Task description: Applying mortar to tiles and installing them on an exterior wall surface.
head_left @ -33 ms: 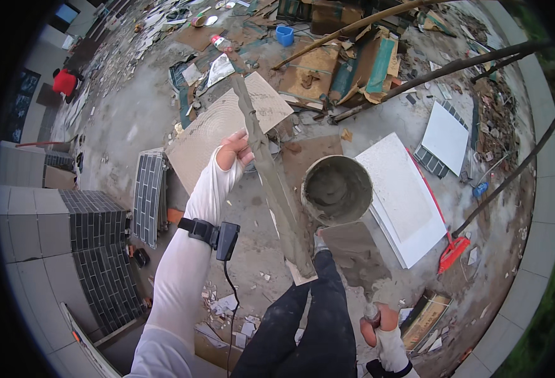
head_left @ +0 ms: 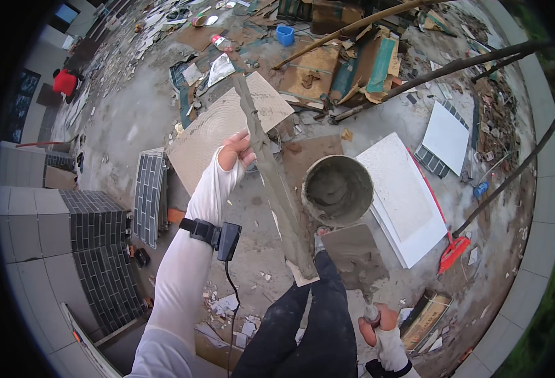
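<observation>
My left hand (head_left: 236, 150) grips the edge of a long, narrow tile strip (head_left: 270, 170), held slantwise before me. Grey mortar coats its upper face, and its near end reaches over my trouser leg. My right hand (head_left: 381, 322), low on the right, is closed round the handle of a trowel (head_left: 355, 253). Wet mortar covers the trowel's broad rectangular blade, which lies between my right hand and a round bucket (head_left: 338, 190). Inside the bucket is more grey mortar. The trowel is apart from the strip.
White boards (head_left: 400, 201) lie right of the bucket, beside a red broom (head_left: 454, 253). Beyond my left hand rests a large beige tile (head_left: 208, 135). Brick-patterned panels (head_left: 148, 198) stand at left. Long poles (head_left: 441, 77), cardboard and rubble cover the far ground. A person in red (head_left: 68, 83) is far left.
The trowel has shifted very slightly left. More of my foot shows beside its blade. My left hand and the strip are almost unmoved.
</observation>
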`<act>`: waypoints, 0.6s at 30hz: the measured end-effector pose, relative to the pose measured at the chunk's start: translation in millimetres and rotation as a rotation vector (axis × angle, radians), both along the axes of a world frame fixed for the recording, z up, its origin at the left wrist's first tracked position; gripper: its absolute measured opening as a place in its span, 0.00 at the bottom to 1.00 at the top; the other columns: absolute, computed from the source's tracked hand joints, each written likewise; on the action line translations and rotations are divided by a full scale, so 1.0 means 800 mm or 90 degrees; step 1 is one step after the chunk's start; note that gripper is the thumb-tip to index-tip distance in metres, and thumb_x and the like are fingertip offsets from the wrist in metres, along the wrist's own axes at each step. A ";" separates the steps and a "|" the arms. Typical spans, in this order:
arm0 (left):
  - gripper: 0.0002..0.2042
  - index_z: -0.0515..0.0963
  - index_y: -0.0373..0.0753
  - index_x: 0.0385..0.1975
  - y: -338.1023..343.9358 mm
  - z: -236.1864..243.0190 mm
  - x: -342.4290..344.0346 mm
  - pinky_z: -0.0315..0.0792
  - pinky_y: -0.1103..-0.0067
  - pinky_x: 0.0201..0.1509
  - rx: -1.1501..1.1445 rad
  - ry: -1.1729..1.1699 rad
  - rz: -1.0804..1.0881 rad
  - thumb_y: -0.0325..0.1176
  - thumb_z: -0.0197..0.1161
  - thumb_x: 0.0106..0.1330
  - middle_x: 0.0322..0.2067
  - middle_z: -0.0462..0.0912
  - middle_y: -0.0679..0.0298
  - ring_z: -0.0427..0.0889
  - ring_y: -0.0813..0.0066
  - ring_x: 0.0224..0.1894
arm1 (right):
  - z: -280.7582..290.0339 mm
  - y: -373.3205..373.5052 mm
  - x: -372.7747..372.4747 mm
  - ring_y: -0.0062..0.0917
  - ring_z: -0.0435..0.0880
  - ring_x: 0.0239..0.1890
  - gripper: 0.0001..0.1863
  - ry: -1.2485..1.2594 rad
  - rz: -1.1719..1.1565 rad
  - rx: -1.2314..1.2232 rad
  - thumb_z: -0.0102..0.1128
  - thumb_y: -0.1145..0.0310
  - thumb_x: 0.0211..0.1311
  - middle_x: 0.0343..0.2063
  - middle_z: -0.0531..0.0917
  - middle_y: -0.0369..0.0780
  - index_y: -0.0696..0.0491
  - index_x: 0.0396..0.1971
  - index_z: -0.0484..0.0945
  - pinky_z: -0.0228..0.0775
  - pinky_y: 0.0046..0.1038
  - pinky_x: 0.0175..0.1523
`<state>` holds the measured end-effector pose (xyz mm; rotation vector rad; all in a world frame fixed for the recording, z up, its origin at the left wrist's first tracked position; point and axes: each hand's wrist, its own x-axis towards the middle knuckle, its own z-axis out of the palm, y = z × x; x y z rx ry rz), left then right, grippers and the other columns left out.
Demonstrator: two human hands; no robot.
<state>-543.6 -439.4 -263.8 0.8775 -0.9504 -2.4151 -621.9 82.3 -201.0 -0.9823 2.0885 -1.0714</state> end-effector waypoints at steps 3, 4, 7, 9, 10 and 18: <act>0.21 0.60 0.29 0.61 0.007 -0.004 -0.008 0.79 0.80 0.46 0.004 0.015 -0.006 0.22 0.48 0.68 0.45 0.79 0.57 0.83 0.72 0.41 | -0.009 -0.016 0.000 0.26 0.71 0.11 0.17 0.016 0.040 -0.016 0.70 0.72 0.41 0.10 0.70 0.36 0.57 0.32 0.73 0.63 0.27 0.19; 0.21 0.60 0.29 0.61 0.013 -0.005 -0.011 0.79 0.79 0.47 0.013 0.031 0.001 0.23 0.49 0.68 0.45 0.80 0.57 0.83 0.72 0.41 | -0.016 -0.022 0.001 0.26 0.71 0.11 0.17 0.020 0.047 -0.050 0.70 0.72 0.41 0.10 0.70 0.36 0.57 0.32 0.73 0.63 0.27 0.19; 0.21 0.60 0.29 0.61 0.030 -0.002 -0.017 0.80 0.80 0.47 0.011 -0.006 -0.021 0.24 0.50 0.69 0.45 0.80 0.56 0.83 0.73 0.41 | -0.040 -0.040 0.002 0.27 0.73 0.12 0.18 0.003 0.049 -0.043 0.71 0.71 0.42 0.11 0.72 0.37 0.57 0.33 0.73 0.64 0.26 0.19; 0.22 0.59 0.29 0.62 0.049 0.000 -0.020 0.79 0.79 0.48 0.021 -0.028 0.006 0.24 0.50 0.69 0.47 0.79 0.56 0.83 0.72 0.43 | -0.059 -0.057 0.001 0.27 0.74 0.12 0.18 -0.033 0.018 -0.035 0.71 0.71 0.43 0.12 0.73 0.37 0.57 0.33 0.73 0.65 0.27 0.20; 0.23 0.58 0.29 0.63 0.058 0.003 -0.017 0.79 0.79 0.48 0.022 0.006 -0.039 0.24 0.50 0.69 0.48 0.79 0.56 0.83 0.72 0.43 | -0.069 -0.069 -0.001 0.24 0.74 0.14 0.16 -0.040 0.005 -0.038 0.70 0.71 0.46 0.15 0.75 0.38 0.56 0.33 0.72 0.66 0.26 0.22; 0.25 0.59 0.32 0.64 0.118 0.017 -0.015 0.79 0.82 0.45 0.029 -0.045 -0.126 0.26 0.55 0.67 0.50 0.79 0.60 0.82 0.76 0.45 | -0.160 -0.218 -0.032 0.24 0.74 0.20 0.15 -0.203 -0.122 -0.070 0.65 0.65 0.53 0.19 0.76 0.40 0.56 0.34 0.71 0.68 0.27 0.29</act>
